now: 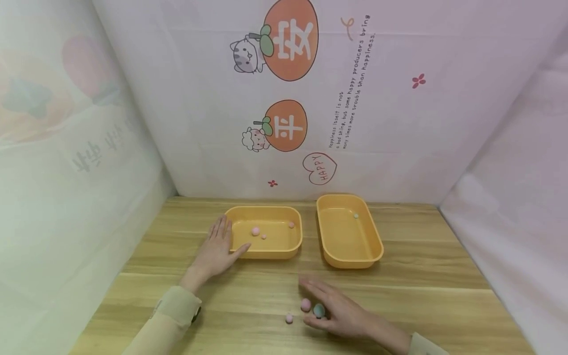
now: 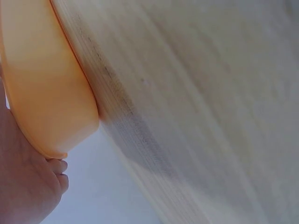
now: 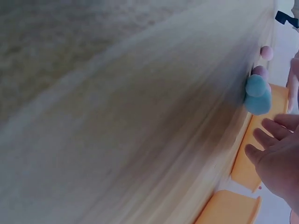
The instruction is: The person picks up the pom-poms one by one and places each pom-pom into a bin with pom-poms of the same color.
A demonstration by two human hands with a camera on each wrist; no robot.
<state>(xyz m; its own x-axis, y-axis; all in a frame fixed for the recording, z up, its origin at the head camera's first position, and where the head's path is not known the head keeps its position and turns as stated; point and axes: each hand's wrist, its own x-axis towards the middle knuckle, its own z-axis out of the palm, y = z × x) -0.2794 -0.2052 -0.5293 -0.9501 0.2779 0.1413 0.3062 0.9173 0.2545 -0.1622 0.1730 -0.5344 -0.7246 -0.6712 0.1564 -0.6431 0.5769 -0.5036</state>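
Observation:
My left hand (image 1: 217, 251) rests at the left end of a yellow tray (image 1: 266, 254), fingers extended along its end and thumb over the front rim. Three small pink balls (image 1: 255, 230) lie inside. Low over the table, my right hand (image 1: 339, 305) has its thumb and fingers spread apart beside a blue-green ball (image 1: 319, 310) and a pink ball (image 1: 305, 304). A smaller pink ball (image 1: 289, 318) lies left of them. In the right wrist view two blue-green balls (image 3: 258, 102) overlap just beyond the fingertips (image 3: 254, 153).
A second yellow tray (image 1: 341, 241), turned lengthwise, stands at the back right with one tiny green ball (image 1: 356, 215) in it. The wooden table (image 1: 248, 296) ends at a printed white cloth (image 1: 213, 167) behind, with pale cloth on both sides.

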